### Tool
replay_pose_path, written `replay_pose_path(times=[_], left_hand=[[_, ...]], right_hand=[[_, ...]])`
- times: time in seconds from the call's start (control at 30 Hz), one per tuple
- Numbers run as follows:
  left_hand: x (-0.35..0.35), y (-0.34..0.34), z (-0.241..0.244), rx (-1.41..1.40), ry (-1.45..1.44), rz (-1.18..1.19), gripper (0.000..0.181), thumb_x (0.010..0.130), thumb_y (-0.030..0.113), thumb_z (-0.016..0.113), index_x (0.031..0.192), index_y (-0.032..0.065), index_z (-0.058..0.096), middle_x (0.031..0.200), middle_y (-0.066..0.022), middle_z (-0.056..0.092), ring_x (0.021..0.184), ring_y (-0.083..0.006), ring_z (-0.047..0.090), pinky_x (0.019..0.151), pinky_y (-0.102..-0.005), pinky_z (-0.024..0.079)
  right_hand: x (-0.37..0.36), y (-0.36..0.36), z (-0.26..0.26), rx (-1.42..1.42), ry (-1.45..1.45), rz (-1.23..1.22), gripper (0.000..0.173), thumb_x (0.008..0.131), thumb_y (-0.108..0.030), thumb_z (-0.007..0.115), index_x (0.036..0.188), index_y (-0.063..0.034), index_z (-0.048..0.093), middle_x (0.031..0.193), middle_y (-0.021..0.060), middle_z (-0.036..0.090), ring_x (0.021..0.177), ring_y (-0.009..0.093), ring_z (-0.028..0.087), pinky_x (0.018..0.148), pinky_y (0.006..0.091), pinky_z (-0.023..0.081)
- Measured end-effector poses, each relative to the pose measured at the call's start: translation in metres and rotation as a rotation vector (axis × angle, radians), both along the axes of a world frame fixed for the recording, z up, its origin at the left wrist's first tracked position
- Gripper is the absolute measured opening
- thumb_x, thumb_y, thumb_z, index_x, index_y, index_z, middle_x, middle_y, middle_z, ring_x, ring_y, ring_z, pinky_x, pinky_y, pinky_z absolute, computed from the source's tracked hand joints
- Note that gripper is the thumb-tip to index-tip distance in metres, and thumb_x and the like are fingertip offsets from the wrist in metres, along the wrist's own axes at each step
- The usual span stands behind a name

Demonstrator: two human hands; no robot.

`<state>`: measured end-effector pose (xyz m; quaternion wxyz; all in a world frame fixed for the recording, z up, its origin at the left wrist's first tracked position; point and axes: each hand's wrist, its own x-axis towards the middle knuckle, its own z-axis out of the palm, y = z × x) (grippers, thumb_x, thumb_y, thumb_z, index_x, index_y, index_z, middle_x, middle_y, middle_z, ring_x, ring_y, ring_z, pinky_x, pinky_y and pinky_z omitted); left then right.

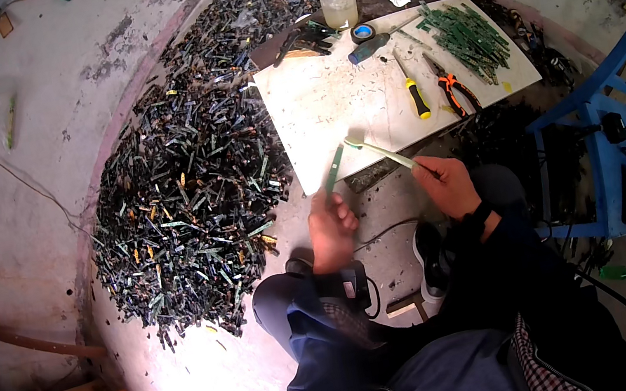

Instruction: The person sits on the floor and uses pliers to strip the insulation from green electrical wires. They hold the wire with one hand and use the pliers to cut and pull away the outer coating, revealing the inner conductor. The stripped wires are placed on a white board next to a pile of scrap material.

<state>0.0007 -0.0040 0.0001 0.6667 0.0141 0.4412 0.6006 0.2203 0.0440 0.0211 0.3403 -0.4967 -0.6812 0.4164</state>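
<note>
A narrow green circuit board strip (334,168) stands up from my left hand (332,226), which grips its lower end. My right hand (448,184) is closed around the handle of a pale green toothbrush (384,153). The brush head lies just right of the strip's upper end; whether they touch I cannot tell. Both hands are at the near edge of a white board (329,111). On that board lie a yellow-and-black screwdriver (416,97), orange-and-black pliers (451,88) and a pile of green circuit board strips (468,39).
A large heap of dark electronic strips (188,198) covers the floor at left. Behind the board stand a plastic cup of cloudy liquid (338,5) and a roll of tape (362,33). A dark-handled tool (369,49) lies nearby. A blue chair (615,161) is at right.
</note>
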Motion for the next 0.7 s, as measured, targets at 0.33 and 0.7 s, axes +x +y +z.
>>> replay_pose_path(times=[0.33,0.7], left_hand=[[0.008,-0.002,0.001,0.047,0.433,0.019,0.022,0.090,0.022,0.052,0.073,0.0074,0.051,0.058,-0.0006,0.043,0.045,-0.0095,0.035,0.042,-0.0251,0.028],[0.010,0.001,-0.003,0.048,0.461,0.020,0.026,0.094,0.026,0.052,0.076,0.0074,0.051,0.057,0.0008,0.042,0.046,-0.0076,0.034,0.040,-0.0238,0.025]], right_hand=[[0.002,-0.002,0.005,0.018,0.061,0.014,0.023,0.089,-0.015,0.061,0.104,0.0023,0.062,0.061,0.0003,0.047,0.060,0.005,0.041,0.053,0.0244,0.038],[0.001,-0.002,-0.002,0.095,0.084,0.043,0.020,0.088,-0.014,0.060,0.101,0.0001,0.063,0.061,0.0087,0.051,0.057,0.008,0.045,0.052,0.0267,0.040]])
